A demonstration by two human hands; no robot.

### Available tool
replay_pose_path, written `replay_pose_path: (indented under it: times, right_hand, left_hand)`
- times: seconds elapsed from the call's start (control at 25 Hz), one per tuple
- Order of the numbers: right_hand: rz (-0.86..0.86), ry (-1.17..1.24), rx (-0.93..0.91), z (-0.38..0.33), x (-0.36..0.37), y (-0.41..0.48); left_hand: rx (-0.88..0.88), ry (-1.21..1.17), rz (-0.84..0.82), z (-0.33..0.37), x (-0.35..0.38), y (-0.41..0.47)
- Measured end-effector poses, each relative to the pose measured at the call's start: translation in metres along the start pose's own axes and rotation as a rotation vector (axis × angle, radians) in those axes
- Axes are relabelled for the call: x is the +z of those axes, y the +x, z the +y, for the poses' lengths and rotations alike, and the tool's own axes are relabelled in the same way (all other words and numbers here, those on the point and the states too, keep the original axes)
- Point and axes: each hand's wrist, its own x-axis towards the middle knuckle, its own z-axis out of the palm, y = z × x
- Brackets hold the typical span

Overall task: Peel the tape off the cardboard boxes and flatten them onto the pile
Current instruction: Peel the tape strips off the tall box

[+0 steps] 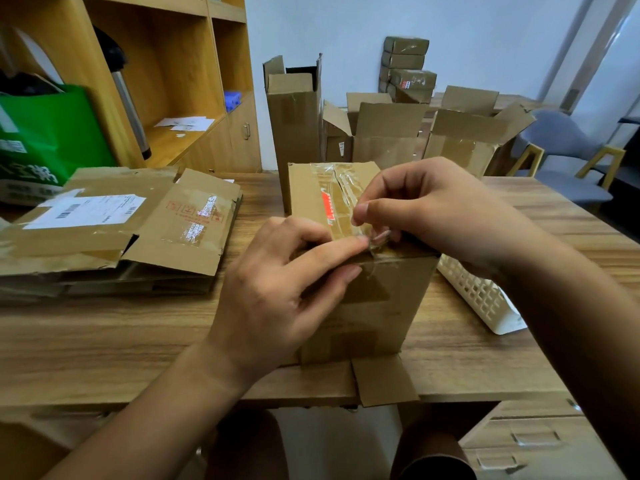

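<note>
Woodgrain table (104,341), cardboard box (381,306), right hand (433,209) pinching crinkled tape (337,188)

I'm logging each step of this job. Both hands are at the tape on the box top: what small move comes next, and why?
Probably the right hand pulls the tape up and away along the box top, while the left hand holds the box down. The tape's near end is already lifted and pinched, but its far stretch looks stuck to the cardboard.
</note>
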Motion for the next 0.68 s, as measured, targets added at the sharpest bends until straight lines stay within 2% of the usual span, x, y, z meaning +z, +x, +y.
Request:
replay_pose_path:
  times: [0.4,0.68]
  right_hand:
    - [0.025,0.002,0.077,-0.006,0.002,0.002]
    - [0.053,0.023,0.096,-0.006,0.005,0.002]
  left_hand:
    - [-0.103,0.018,-0.113,0.008,-0.008,0.009]
    - [-0.16,-0.023,-0.106,0.01,-0.008,0.009]
